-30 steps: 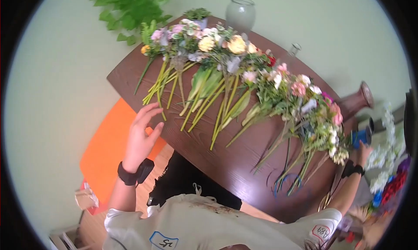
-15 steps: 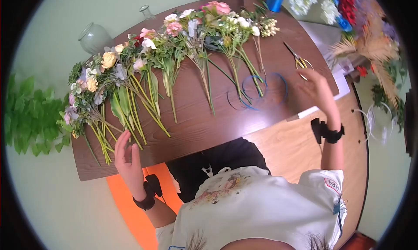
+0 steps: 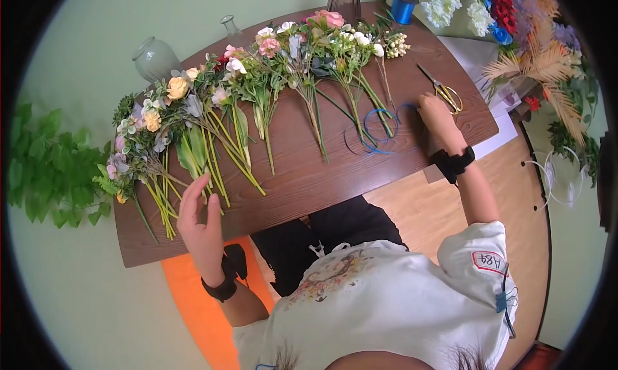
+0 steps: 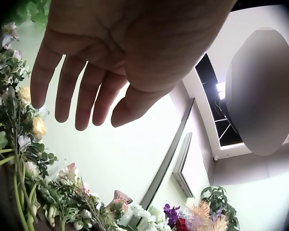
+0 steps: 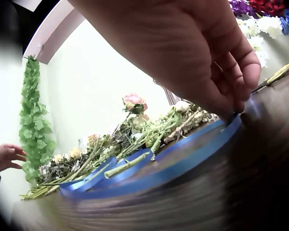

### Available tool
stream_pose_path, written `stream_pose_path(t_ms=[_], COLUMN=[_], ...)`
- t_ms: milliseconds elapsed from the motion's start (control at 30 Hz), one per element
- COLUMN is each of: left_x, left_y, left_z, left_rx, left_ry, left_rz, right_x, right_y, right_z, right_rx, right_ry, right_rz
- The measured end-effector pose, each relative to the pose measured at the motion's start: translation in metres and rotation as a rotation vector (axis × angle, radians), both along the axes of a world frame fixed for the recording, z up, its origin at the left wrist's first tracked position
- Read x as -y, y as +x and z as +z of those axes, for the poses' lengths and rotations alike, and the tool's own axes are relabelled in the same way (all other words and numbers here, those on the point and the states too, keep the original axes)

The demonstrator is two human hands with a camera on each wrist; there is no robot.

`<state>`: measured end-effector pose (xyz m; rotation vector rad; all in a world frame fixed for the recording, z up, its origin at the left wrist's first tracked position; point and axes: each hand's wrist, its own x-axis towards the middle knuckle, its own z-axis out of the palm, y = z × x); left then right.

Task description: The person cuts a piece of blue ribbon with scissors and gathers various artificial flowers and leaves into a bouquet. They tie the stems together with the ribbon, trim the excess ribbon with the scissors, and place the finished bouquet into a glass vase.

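In the head view the left hand point(image 3: 201, 235) is held at the table's front edge, near green stems point(image 3: 215, 177), fingers loosely extended. The left wrist view shows this hand point(image 4: 115, 48) with spread fingers and nothing in them. At the table's right side the right hand point(image 3: 443, 126) is beside gold-handled scissors point(image 3: 453, 98). Seen from the right wrist, thumb and fingertips of that hand point(image 5: 183, 53) pinch the end of a blue ribbon point(image 5: 159, 182), which lies in loops on the table by the stems.
Artificial flowers point(image 3: 177, 88) lie in a long row across the brown table point(image 3: 296, 189). Behind them stand a round glass vase point(image 3: 156, 59), a small clear vase point(image 3: 230, 26) and a blue ribbon spool point(image 3: 403, 9). More flowers point(image 3: 479, 16) stand at the right.
The head view has swung round to the right. My right hand has left the blue spool, come to the table surface by the scissors and pinched the ribbon. My left hand remains raised near the stems.
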<state>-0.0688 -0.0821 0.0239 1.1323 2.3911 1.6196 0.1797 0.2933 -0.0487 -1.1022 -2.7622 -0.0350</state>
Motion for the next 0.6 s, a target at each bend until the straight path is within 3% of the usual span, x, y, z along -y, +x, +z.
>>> stream_pose_path(t_ms=[67,200,267,333,467,533,600], left_x=[-0.015,-0.062,-0.086,-0.112,-0.168,-0.19,-0.204], left_y=[0.002,0.012,0.013,0.011,0.017,0.025,0.035], left_z=[0.007,0.027,0.029,0.023,0.001,-0.01,-0.017], left_rx=[-0.115,-0.325,-0.371,-0.493,-0.402,-0.443,-0.472], left_ry=[-0.071,-0.159,-0.187,-0.192,-0.416,-0.734,-0.76], left_rz=[-0.055,-0.257,-0.348,-0.493,-0.665,-0.749,-0.742], right_x=[-0.003,0.002,0.008,0.006,0.018,0.024,0.027], right_y=[0.001,0.006,0.011,0.016,0.016,0.013,0.001], right_z=[-0.004,0.014,0.047,0.07,0.119,0.134,0.138], right_rx=[-0.06,-0.073,-0.172,-0.265,-0.664,-0.606,-0.439], right_ry=[0.115,0.13,-0.229,-0.355,-0.697,-0.664,-0.546], right_rz=[0.073,0.109,0.053,0.09,0.272,0.333,0.419])
